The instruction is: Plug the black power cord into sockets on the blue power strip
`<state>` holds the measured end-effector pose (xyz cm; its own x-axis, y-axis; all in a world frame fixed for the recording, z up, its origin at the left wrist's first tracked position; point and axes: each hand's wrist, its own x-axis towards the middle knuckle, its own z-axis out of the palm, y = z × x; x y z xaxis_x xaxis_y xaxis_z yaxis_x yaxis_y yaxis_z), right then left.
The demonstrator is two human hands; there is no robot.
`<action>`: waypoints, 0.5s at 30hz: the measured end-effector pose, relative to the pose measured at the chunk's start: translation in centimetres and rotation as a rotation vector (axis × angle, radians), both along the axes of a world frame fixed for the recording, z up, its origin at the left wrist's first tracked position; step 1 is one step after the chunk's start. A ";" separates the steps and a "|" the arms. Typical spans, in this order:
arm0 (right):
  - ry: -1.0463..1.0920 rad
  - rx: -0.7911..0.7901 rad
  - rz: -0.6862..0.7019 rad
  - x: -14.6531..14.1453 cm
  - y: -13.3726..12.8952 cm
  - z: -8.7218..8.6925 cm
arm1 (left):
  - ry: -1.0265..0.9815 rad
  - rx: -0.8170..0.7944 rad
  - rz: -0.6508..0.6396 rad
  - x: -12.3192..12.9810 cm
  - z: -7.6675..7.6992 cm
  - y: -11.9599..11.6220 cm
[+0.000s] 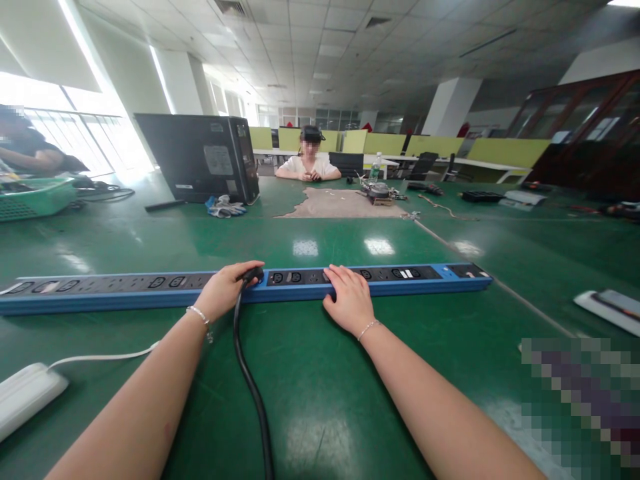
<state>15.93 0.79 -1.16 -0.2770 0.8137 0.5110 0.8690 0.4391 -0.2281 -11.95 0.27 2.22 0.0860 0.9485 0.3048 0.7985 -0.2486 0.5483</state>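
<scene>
A long blue rack power strip [295, 292] with black socket panels lies across the green table in front of me. My left hand [223, 288] is closed around the black plug [254, 274] of a thick cord, held at the strip's top left of middle. Whether the plug sits fully in a socket is hidden by my fingers. From it the black power cord [250, 380] hangs down toward me between my arms. Right of the plug, my right hand [349, 299] grips the strip, fingers over its top and thumb at the near side.
At the left are a white power adapter [35, 393] with a white cable and a green basket [37, 200]. A black computer case [195, 160] stands behind, gloves [225, 207] beside it. One person [310, 163] sits opposite; another is far left. A white device [610, 308] lies right.
</scene>
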 end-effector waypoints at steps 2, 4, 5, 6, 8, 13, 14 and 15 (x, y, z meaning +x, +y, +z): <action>0.002 0.001 -0.002 0.0 0.0 0.0 | 0.008 0.002 0.010 0.0 -0.2 0.0; 0.004 0.001 -0.004 0.0 0.0 0.0 | 0.019 0.013 0.029 0.0 -0.4 -0.1; 0.005 0.001 -0.005 0.0 0.0 0.0 | 0.026 0.019 0.040 0.0 -0.4 -0.1; 0.005 0.002 -0.004 0.0 0.0 0.0 | 0.034 0.025 0.049 0.1 -0.5 -0.2; 0.006 0.005 -0.002 0.0 0.0 -0.1 | 0.057 0.041 0.057 0.3 -0.6 -0.3; 0.003 0.006 0.001 0.0 0.0 -0.1 | 0.141 0.075 0.064 0.8 -0.8 -0.7; 0.001 0.004 0.001 0.0 0.0 -0.1 | 0.154 0.080 0.069 0.9 -0.8 -0.8; -0.001 0.002 0.001 0.0 0.0 -0.1 | 0.166 0.089 0.071 0.9 -0.9 -0.8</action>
<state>15.94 0.81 -1.25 -0.2782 0.8126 0.5122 0.8690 0.4401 -0.2263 -11.07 -0.58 1.28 0.0758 0.9240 0.3747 0.8936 -0.2297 0.3857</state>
